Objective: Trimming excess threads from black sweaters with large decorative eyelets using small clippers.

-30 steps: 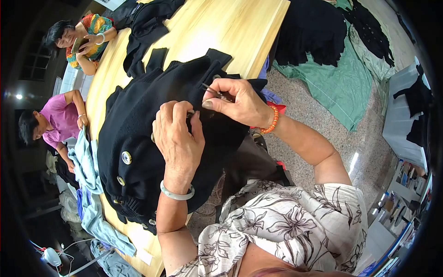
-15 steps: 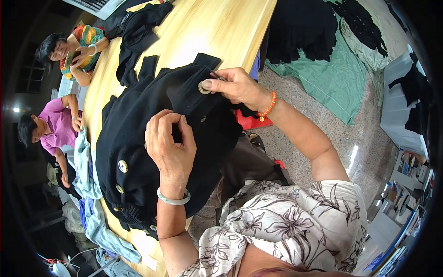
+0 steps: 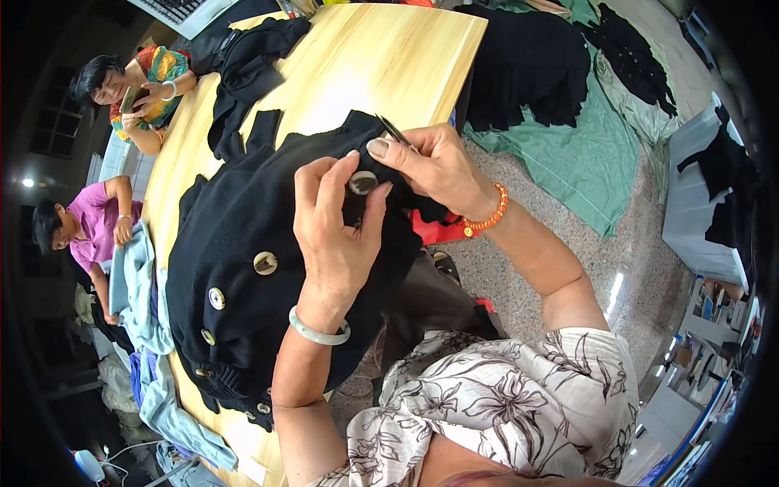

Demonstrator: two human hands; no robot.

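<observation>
A black knitted cardigan (image 3: 235, 211) with large round buttons is bunched over the table's near edge. Thumb and fingertips of my left hand (image 3: 333, 219) are closed around the rim of one pale-edged, dark-centred button (image 3: 363, 183). Just right of it, my right hand (image 3: 438, 166) is closed, its thumb pressed toward the black cloth. From its fingers juts a slim dark pointed tool (image 3: 393, 132), whose exact kind I cannot make out. Farther down the front lie more buttons, including a cream-rimmed button (image 3: 265, 263) and a white-rimmed button (image 3: 217, 299).
Black garments (image 3: 256, 61) lie across the wooden table (image 3: 365, 57). Light blue clothing (image 3: 134, 268) hangs at its left edge. Two people sit there, one holding a phone (image 3: 134, 99). Black knitwear (image 3: 531, 65) rests on a green sheet (image 3: 568, 170) on the floor.
My left hand has moved up and right to the button, uncovering another button below. The pointed tool now shows above my right hand. The person in pink has shifted the light blue cloth.
</observation>
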